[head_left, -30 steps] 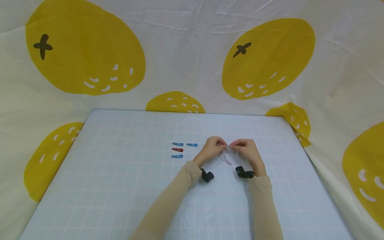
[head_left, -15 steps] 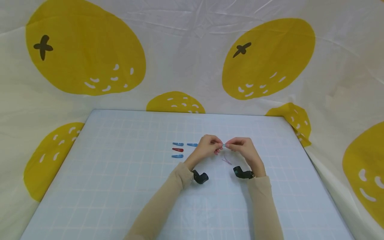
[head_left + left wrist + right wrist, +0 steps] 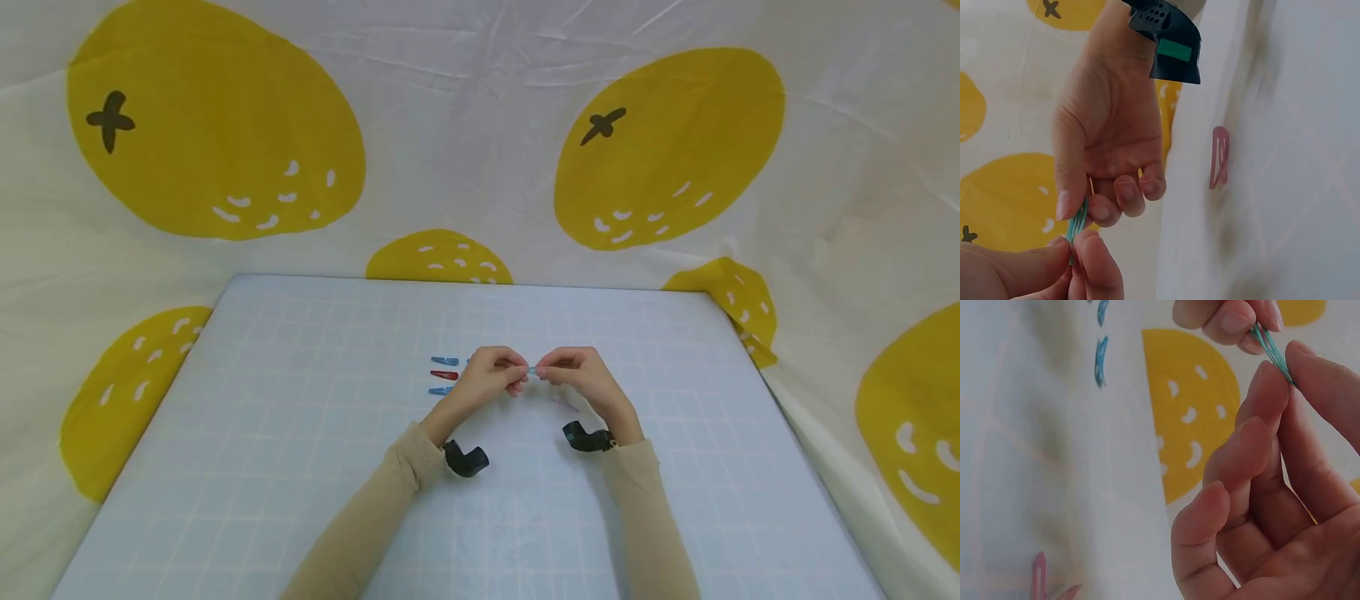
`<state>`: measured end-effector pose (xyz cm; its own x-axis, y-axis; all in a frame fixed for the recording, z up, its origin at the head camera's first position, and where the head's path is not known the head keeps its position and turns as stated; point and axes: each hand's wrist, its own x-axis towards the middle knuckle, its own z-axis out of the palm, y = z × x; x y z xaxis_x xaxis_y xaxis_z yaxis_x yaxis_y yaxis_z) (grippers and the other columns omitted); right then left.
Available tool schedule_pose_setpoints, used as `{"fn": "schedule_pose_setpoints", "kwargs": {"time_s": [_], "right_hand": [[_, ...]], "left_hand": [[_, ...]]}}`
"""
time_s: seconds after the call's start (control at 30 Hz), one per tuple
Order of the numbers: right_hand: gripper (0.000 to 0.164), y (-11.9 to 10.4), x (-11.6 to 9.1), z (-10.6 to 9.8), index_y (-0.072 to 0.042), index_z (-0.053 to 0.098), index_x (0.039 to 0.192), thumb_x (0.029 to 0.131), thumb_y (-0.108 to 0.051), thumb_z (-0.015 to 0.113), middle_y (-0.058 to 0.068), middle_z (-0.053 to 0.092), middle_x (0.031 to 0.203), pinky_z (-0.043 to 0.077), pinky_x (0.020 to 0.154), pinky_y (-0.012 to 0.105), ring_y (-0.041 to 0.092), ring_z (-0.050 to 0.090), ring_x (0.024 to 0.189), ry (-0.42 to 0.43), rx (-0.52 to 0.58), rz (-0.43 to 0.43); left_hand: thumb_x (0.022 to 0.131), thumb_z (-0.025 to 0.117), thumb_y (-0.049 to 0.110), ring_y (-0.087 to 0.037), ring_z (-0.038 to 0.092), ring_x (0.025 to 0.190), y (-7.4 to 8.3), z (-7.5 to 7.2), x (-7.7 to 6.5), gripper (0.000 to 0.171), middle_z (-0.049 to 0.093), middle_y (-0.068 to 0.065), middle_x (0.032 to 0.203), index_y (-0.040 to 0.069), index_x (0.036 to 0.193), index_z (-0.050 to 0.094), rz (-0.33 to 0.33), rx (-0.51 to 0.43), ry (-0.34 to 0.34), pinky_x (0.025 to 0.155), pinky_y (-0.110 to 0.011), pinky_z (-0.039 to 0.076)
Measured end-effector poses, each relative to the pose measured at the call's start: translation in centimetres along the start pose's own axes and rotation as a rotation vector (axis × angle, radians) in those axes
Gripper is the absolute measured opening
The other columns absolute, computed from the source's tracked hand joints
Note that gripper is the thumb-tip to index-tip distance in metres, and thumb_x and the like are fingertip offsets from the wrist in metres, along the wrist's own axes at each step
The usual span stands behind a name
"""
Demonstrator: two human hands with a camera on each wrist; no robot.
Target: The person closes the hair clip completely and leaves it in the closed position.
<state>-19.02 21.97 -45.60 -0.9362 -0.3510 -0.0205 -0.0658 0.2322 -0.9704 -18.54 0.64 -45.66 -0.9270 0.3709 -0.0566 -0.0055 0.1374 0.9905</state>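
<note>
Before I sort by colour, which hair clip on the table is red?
The red clip, left of the left hand, between a farther blue clip and a nearer blue clip; only it is red.

On the table (image 3: pixel 337 358), 1 hair clip (image 3: pixel 1215 156) lies right of other clips (image 3: pixel 444 375).

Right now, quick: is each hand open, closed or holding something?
Left hand: holding, pinching one end of a thin teal item.
Right hand: holding, pinching the same thin teal item's other end.
</note>
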Motion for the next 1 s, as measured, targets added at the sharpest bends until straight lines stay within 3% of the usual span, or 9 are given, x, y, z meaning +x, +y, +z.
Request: {"fn": "schedule_pose_setpoints", "kwargs": {"time_s": [0.27,0.4,0.6,0.77,0.9,1.0], "right_hand": [[0.017,-0.9,0.3,1.7,0.003,0.073,0.095,0.090,-0.013,0.073,0.010,0.069,0.077,0.052,0.072,0.036,0.038,0.060,0.080,-0.033,-0.001,0.006],[0.016,-1.0,0.3,2.9,0.003,0.073,0.096,0.091,-0.012,0.073,0.011,0.070,0.079,0.052,0.072,0.039,0.048,0.059,0.083,-0.077,0.001,0.000],[0.012,-2.0,-0.5,5.1,0.003,0.072,0.097,0.090,-0.008,0.072,0.013,0.071,0.082,0.054,0.072,0.045,0.054,0.059,0.085,-0.110,0.020,-0.017],[0.012,-3.3,-1.3,6.7,0.007,0.071,0.098,0.091,-0.003,0.070,0.014,0.071,0.084,0.053,0.074,0.048,0.058,0.058,0.089,-0.096,0.032,0.001],[0.013,-1.2,-0.9,7.3,0.006,0.072,0.099,0.090,-0.003,0.072,0.009,0.072,0.083,0.053,0.069,0.038,0.052,0.060,0.087,-0.057,0.062,0.009],[0.013,0.3,-0.5,7.7,0.005,0.073,0.099,0.089,-0.003,0.073,0.006,0.073,0.084,0.051,0.065,0.033,0.036,0.064,0.077,-0.030,0.072,-0.006]], "left_hand": [[0.095,0.067,0.012,-0.017,0.064,0.066,-0.6,-1.5,-1.6,0.015,0.068,-0.020,0.084,0.000,0.104,0.067,0.017,0.004,0.012,0.068,-0.031,0.056],[0.095,0.067,0.011,-0.019,0.066,0.068,-1.1,-2.5,-2.9,0.016,0.069,-0.024,0.087,-0.001,0.105,0.067,0.041,-0.018,0.004,0.069,-0.031,0.056],[0.094,0.068,0.012,-0.020,0.067,0.070,-1.9,-3.8,-4.8,0.020,0.070,-0.017,0.084,-0.002,0.109,0.066,0.055,-0.023,-0.006,0.073,-0.038,0.057],[0.095,0.067,0.010,-0.020,0.067,0.070,-2.5,-4.2,-5.8,0.028,0.070,-0.018,0.086,-0.006,0.118,0.064,0.076,-0.028,-0.002,0.074,-0.032,0.056],[0.096,0.064,0.006,-0.021,0.067,0.069,-3.2,-4.3,-6.2,0.026,0.070,-0.025,0.090,-0.008,0.119,0.063,0.081,-0.082,-0.005,0.071,-0.028,0.055],[0.096,0.063,0.004,-0.023,0.067,0.068,-3.8,-4.3,-6.4,0.023,0.069,-0.029,0.090,-0.008,0.116,0.064,0.067,-0.121,0.006,0.069,-0.028,0.056]]}}
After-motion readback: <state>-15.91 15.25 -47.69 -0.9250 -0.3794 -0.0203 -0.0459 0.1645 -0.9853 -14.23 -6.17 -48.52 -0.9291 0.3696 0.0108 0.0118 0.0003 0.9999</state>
